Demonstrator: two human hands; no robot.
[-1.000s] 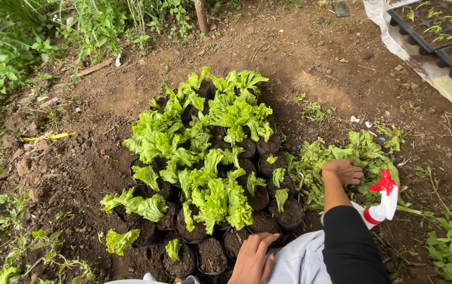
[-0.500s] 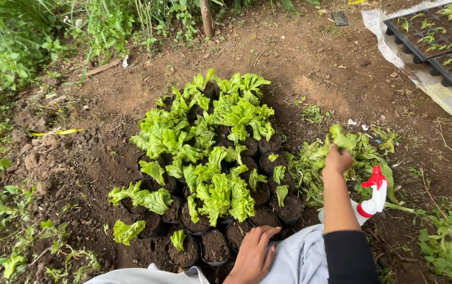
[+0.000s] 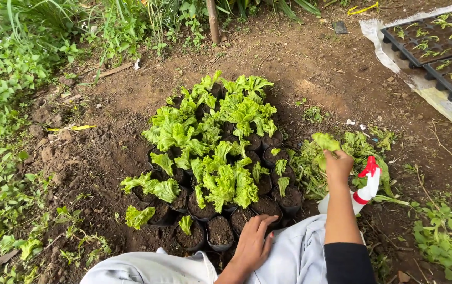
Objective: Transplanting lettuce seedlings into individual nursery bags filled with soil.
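Head view: compared with a second ago, the right hand (image 3: 337,167) has lifted off the heap of loose green seedlings (image 3: 315,165) and now holds one leafy green seedling (image 3: 325,142) up, fingers (image 3: 331,158) pinched around its stem. The left hand (image 3: 253,244) stays flat on the pale grey trouser knee (image 3: 294,257), fingers spread. A cluster of small black soil-filled grow bags (image 3: 221,231) carries lettuce plants. Beside the right wrist lies a white spray bottle with red trigger (image 3: 365,186).
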